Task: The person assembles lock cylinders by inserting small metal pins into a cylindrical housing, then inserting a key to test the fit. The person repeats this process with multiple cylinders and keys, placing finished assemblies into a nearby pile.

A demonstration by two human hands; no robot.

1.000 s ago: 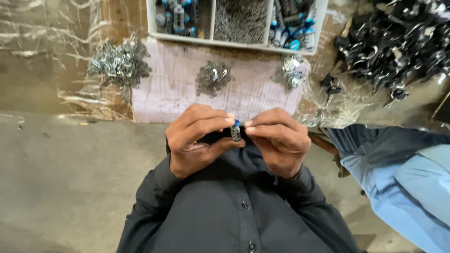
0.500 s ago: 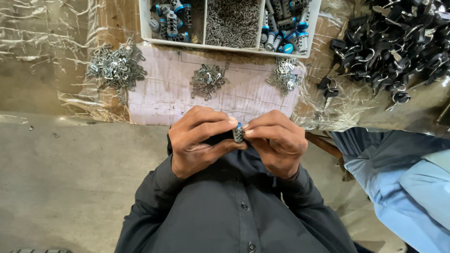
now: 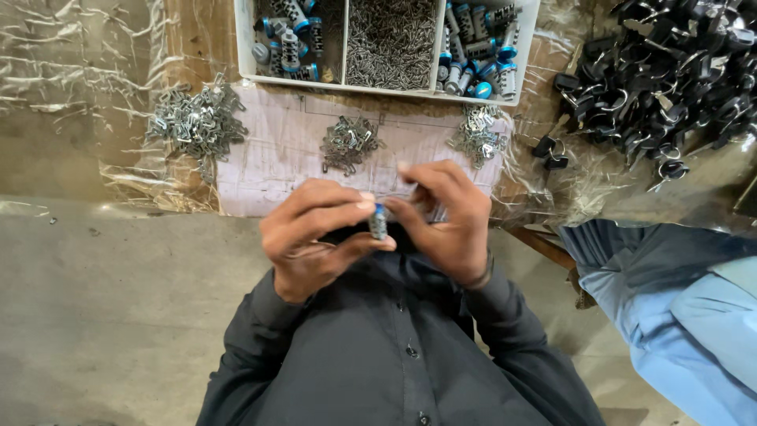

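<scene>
Head view, left to right: a heap of metal clips [image 3: 197,122] lies on the counter [image 3: 95,158], with a smaller heap [image 3: 348,143] below a white tray [image 3: 378,83] of screws and blue-capped cylinders. The left hand [image 3: 315,237] is curled nearly closed, thumb and forefinger pinching a small metal cylinder with a blue cap [image 3: 379,222] at its sides. It looks light, stiff and smooth enough to slip, so the ribbed body is the best place to grip. The right hand [image 3: 445,221], half closed, touches its other side. Black parts [image 3: 670,79] pile far right.
</scene>
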